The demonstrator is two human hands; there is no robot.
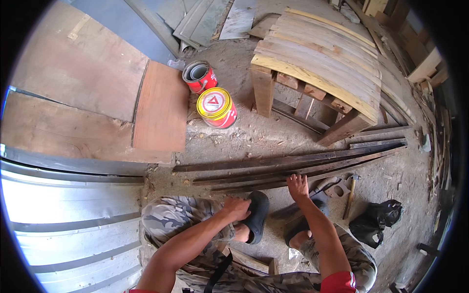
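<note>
Several long, dark wooden strips (254, 163) lie side by side on the dusty floor in front of me. My right hand (298, 187) reaches down to the nearest strips, its fingers stretched out and touching the wood. Near my left knee, above a dark clog (256, 217), my left hand (236, 209) hangs loosely with nothing in it. To the right of my right hand lie a saw with a wooden handle (338, 189) and a hammer (351, 196). The saw's blade is partly hidden behind my right forearm and foot.
A slatted wooden bench (312, 58) stands beyond the strips. Two red paint cans, one open (199, 78) and one with a yellow-rimmed lid (217, 108), are left of it. A black plastic bag (375, 222) lies right. Wooden boards (161, 107) and corrugated metal (73, 210) flank my left.
</note>
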